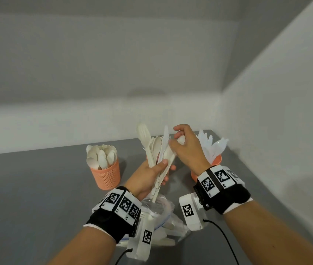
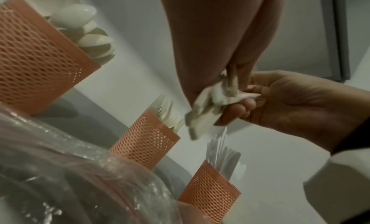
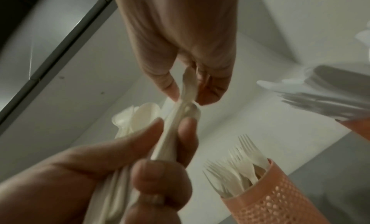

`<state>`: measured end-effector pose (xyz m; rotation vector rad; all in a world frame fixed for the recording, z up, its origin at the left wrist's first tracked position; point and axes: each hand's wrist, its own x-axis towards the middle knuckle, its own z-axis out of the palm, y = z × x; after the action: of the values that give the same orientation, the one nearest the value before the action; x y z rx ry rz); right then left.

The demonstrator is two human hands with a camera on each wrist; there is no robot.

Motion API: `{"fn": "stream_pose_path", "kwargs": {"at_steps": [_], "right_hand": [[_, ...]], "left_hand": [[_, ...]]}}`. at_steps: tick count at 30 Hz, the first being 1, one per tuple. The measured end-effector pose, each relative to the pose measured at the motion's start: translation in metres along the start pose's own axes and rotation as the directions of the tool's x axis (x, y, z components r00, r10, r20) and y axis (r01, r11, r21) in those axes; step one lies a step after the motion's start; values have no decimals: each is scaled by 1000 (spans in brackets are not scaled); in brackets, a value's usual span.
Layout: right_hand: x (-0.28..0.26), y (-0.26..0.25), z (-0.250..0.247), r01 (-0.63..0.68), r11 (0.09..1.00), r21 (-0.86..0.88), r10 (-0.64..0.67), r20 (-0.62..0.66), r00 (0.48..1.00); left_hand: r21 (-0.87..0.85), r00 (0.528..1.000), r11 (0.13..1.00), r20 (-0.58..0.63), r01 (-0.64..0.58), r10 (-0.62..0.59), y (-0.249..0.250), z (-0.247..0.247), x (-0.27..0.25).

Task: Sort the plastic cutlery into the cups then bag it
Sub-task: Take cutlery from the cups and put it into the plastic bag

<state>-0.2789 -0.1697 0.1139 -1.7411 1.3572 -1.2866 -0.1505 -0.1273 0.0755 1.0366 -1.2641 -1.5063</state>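
Observation:
My left hand (image 1: 166, 166) grips a mixed bundle of white plastic cutlery (image 1: 154, 148) upright above the table, with a fork, spoons and a knife fanning out of it. My right hand (image 1: 175, 137) pinches the bowl of one spoon (image 3: 188, 88) at the top of that bundle. Three orange mesh cups stand behind: a spoon cup (image 1: 106, 175) at the left, a fork cup (image 3: 276, 195) in the middle, largely hidden behind my hands in the head view, and a knife cup (image 1: 215, 161) at the right. A clear plastic bag (image 1: 163, 217) with loose cutlery in it lies under my wrists.
The grey table (image 1: 37, 188) ends at a white wall behind and another wall (image 1: 276, 131) close on the right, beside the knife cup. Cables run from both wrist cameras toward the front edge.

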Motion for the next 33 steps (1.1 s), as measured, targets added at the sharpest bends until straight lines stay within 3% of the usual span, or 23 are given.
{"fn": "stream_pose_path", "kwargs": {"at_steps": [3,6,9,12,15,18,21,23,25,28,31,33], "right_hand": [[3,-1,-1,-11,997,-81,16,67,998],[4,-9,-3,-43,999,-25,46,139,989],[10,-14,-1,24,997,-74,-13,142,990],[20,-23,-12,89,992,87,-85,-46,995],[29,-36,-43,202,953,226,-120,-331,936],[31,-28,-75,295,954,60,-238,-449,861],[27,2,-93,223,949,-222,-300,-431,851],[24,26,-95,164,933,-320,-292,-411,864],[21,52,-93,78,925,-372,-227,-378,898],[17,91,-84,-94,887,-453,-29,-256,966],[9,111,-75,-117,787,-606,57,-117,992],[7,105,-71,-90,745,-661,31,-100,995]], "left_hand": [[21,999,999,-37,-24,24,-2,-4,-1],[55,998,998,-44,-35,38,-2,-6,0],[86,999,996,-22,-24,26,-1,-6,-1],[111,1000,994,-10,-17,19,-2,-7,0],[94,1000,996,-24,10,-7,-4,-9,-2],[74,1000,997,-17,22,-21,-6,-10,-3],[35,999,999,-8,36,-35,-5,-8,-1],[-34,999,999,9,40,-40,-4,-4,1],[-66,999,997,17,47,-46,-3,0,2],[-61,998,997,44,57,-54,-2,2,4],[-33,995,998,83,56,-53,0,0,3],[-59,996,996,67,62,-58,1,0,2]]}}
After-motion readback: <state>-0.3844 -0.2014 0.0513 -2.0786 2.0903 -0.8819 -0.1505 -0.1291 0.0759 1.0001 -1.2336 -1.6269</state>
